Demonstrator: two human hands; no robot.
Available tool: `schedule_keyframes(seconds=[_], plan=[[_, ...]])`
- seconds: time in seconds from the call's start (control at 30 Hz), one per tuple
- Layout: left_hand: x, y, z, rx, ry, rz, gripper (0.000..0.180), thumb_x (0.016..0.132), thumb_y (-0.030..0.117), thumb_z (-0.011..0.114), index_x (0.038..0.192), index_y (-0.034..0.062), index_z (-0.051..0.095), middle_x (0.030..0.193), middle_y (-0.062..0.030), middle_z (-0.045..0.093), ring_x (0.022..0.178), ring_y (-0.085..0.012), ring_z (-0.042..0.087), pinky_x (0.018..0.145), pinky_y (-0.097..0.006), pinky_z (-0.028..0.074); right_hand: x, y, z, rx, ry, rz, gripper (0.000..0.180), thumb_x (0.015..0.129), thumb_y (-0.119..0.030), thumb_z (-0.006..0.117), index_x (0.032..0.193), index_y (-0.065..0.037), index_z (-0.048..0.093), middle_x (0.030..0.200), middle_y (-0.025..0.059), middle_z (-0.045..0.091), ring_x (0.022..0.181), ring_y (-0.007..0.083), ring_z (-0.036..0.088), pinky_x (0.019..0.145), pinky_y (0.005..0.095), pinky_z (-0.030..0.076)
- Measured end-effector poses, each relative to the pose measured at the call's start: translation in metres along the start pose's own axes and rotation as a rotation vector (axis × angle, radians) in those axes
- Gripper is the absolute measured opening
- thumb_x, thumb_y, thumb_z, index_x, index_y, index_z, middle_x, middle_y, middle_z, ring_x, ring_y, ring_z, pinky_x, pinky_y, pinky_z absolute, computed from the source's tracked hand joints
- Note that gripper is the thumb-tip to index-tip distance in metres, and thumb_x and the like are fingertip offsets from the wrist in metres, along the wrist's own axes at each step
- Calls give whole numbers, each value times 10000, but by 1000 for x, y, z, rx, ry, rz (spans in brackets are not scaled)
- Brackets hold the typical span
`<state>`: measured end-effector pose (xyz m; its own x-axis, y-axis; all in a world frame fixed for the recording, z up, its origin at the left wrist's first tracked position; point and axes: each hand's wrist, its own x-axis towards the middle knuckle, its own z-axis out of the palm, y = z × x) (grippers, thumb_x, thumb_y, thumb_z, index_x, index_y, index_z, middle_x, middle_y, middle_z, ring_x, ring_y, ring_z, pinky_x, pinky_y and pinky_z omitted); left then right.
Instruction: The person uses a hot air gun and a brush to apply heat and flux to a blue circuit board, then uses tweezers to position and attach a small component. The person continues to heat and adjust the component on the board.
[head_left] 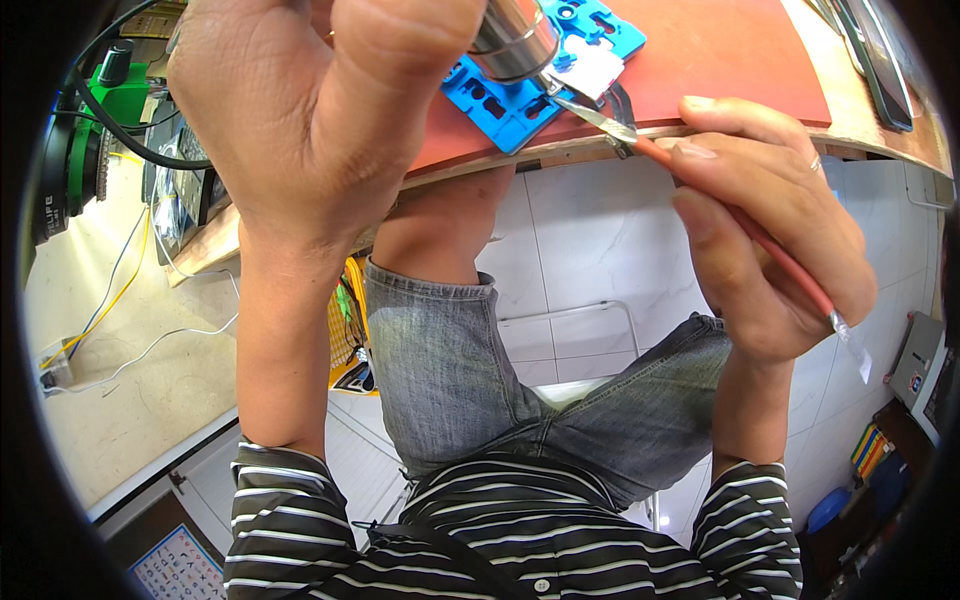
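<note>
My left hand [310, 110] is wrapped round a tool whose handle it mostly hides. Only the tool's silver metal nozzle [515, 45], like a hot air gun's, shows, pointing down at a blue slotted holder [520, 120]. In the holder lies a small part with a white face [588, 68], and a dark flat strip [622, 105] hangs beside it. Between thumb and fingers, my right hand [790, 215] grips a slim red-handled knife [775, 245], whose pointed metal blade reaches the small part's edge, just below the nozzle.
The holder sits on a red mat [740, 60] near the wooden table's front edge. At the right lies a dark phone-like device [880, 80]. Left stand a green and black apparatus [110, 100] and a side table [150, 350] with loose wires. My legs are under the table edge.
</note>
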<state>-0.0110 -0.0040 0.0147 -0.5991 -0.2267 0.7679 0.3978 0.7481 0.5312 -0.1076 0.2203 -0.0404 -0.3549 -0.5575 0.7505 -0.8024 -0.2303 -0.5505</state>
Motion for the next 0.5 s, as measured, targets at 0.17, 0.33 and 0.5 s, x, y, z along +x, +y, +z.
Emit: schedule_keyframes(seconds=[0.17, 0.33, 0.5], plan=[[-5, 4, 17, 88, 119, -3, 572, 952, 474, 619, 1224, -26, 561, 1021, -53, 601, 906, -143, 558, 809, -290, 456, 4, 1, -6, -3, -26, -31, 233, 826, -2, 753, 1047, 72, 744, 983, 179, 776, 993, 396, 725, 955, 503, 537], [-3, 8, 10, 83, 64, -22, 565, 951, 473, 615, 1221, -21, 555, 1010, -51, 594, 888, -142, 554, 791, -288, 460, 5, 1, -8, -7, -40, -31, 245, 817, 0, 753, 1052, 71, 746, 993, 182, 775, 997, 398, 725, 955, 502, 537], [-4, 2, 10, 87, 72, 17, 570, 946, 478, 618, 1220, -17, 553, 1004, -51, 591, 884, -142, 556, 784, -289, 464, 8, -3, -8, -27, -61, -8, 254, 813, 0, 753, 1058, 65, 749, 999, 179, 775, 1010, 394, 721, 957, 503, 537]])
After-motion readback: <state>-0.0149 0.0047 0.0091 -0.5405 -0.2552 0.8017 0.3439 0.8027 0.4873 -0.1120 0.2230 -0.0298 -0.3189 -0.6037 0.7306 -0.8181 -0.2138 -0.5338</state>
